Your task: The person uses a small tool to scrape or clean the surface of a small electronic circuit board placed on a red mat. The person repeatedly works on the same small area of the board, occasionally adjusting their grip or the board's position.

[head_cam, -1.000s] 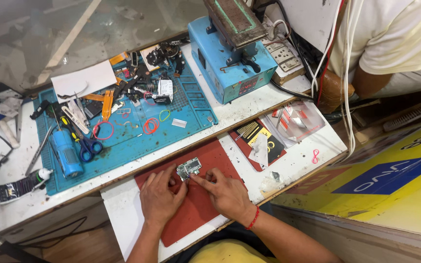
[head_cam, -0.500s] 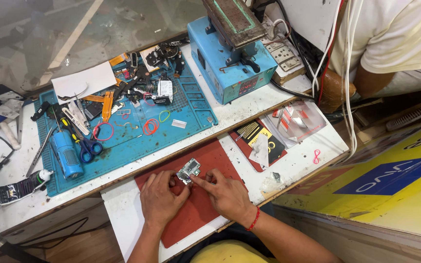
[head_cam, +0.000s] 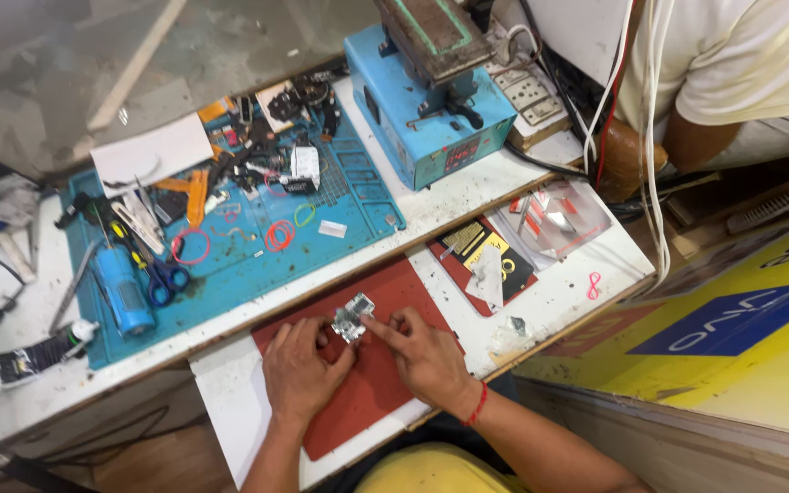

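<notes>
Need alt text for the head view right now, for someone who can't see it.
Both hands, left hand and right hand, grip a small silvery metal part over a red mat on a white workbench. Behind lie a blue work mat strewn with tools and a blue machine.

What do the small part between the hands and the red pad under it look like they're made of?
Small part: looks like bare metal, silvery with bright glints; too small to be sure. Red pad: matte and flat, no shine, probably rubber or silicone. The left hand and right hand both touch the part.
</notes>
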